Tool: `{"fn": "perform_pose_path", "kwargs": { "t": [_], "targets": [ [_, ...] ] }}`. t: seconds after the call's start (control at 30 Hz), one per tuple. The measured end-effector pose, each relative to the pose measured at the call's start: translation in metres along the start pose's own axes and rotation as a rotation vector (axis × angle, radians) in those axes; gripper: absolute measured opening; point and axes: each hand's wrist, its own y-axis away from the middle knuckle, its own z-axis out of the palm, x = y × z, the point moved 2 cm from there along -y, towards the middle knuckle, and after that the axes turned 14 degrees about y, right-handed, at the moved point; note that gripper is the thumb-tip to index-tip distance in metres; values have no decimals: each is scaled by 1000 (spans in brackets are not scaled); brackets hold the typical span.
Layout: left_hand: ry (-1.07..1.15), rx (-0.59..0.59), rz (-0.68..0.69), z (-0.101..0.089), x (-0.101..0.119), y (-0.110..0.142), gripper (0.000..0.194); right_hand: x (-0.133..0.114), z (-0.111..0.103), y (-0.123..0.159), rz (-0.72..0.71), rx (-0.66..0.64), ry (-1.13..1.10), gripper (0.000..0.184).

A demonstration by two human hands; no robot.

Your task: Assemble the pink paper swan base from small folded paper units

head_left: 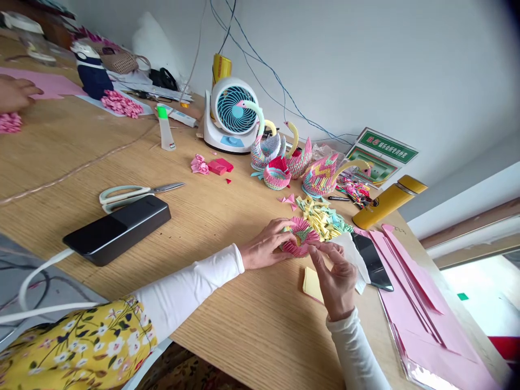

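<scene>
A round pink folded-paper ring [298,246], with yellow and green pieces inside, sits low over the wooden table. My left hand [270,245] grips its left side, fingers closed around the rim. At the ring's right edge, my right hand [333,273] is pinched; whatever lies between its fingertips is too small to make out. Just beyond the ring lies a heap of yellow and green folded paper triangles [320,216]. A few pink triangles [289,201] lie left of that heap. Beneath my right hand is a pad of yellow paper slips [312,283].
Folded-paper swans [320,176] and a small fan [233,116] stand at the back. Scissors [125,196] and a black power bank [117,230] lie left. A yellow flask [388,203], a phone [371,260] and pink sheets [422,309] are right. Another person's hand [16,91] is far left.
</scene>
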Motion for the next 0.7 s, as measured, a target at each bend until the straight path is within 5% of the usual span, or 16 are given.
{"fn": "perform_pose_path", "kwargs": {
  "t": [0.13,0.7],
  "targets": [
    [-25,14,9,-1,0,-1,17,2,4,-2,-78,-20,39,16],
    [-73,-4,36,-6,4,-3,17,10,9,-3,-26,-89,14,19]
  ]
}}
